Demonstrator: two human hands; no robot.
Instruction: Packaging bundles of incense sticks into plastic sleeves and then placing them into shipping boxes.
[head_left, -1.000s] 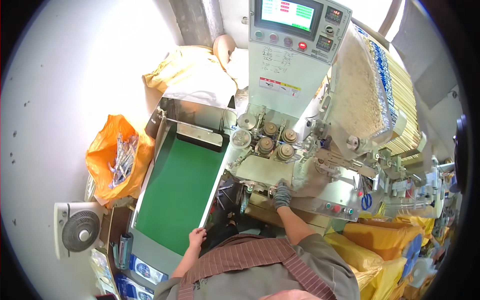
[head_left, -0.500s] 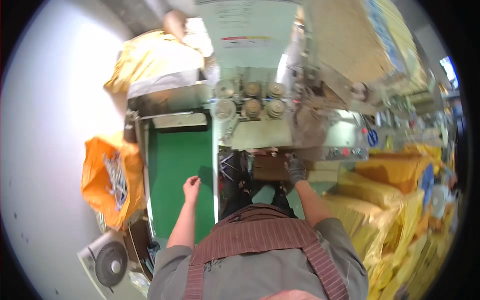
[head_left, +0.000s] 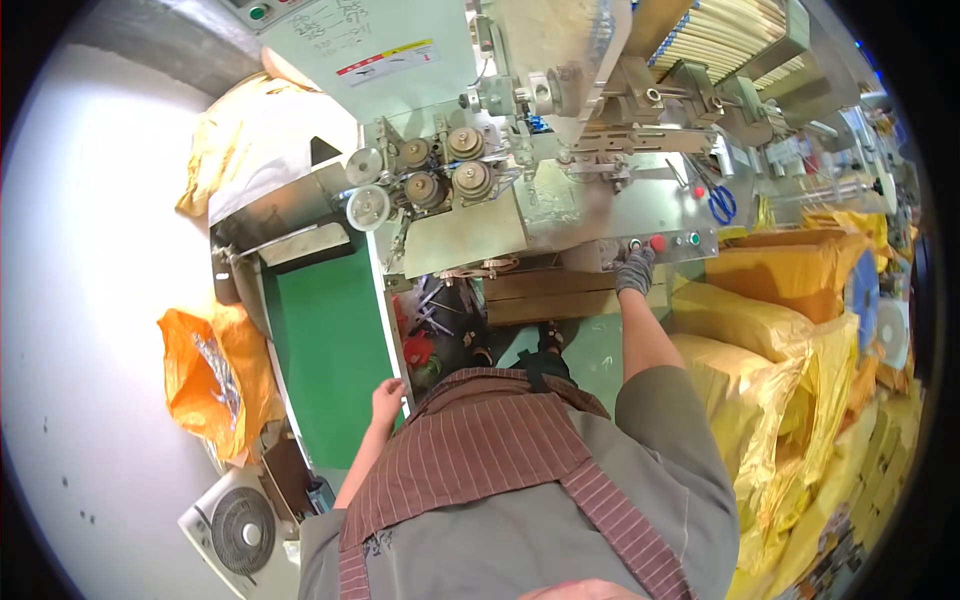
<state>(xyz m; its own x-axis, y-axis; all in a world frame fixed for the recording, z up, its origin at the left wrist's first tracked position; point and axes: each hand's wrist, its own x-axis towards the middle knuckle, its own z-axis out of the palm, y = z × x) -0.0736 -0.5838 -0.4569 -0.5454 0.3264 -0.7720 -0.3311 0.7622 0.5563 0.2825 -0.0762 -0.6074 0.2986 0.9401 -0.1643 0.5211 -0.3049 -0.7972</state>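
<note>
My right hand (head_left: 634, 272), in a grey glove, is at the front control panel (head_left: 590, 257) of the machine. Its fingers are stretched up to the panel face, beside a small dark knob (head_left: 635, 246) and a red button (head_left: 657, 243). I cannot make out which control the fingertips touch. My bare left hand (head_left: 387, 401) is held with curled fingers by the metal edge of the green conveyor belt (head_left: 330, 340); nothing shows in it. Above the belt's right side stand several round metal rollers (head_left: 424, 190) and a pale cover plate (head_left: 465, 238).
An orange sack (head_left: 225, 385) with silvery pieces hangs left of the belt, above a grey fan (head_left: 242, 530). Yellow wrapped bundles (head_left: 750, 320) are stacked at my right. Blue-handled scissors (head_left: 721, 204) lie on the machine top. Wooden planks (head_left: 550, 298) are below the panel.
My right hand has moved right and up, from beside the wooden planks to the control panel. My view has turned and shifted right. The left hand is still curled, now closer to the belt's edge.
</note>
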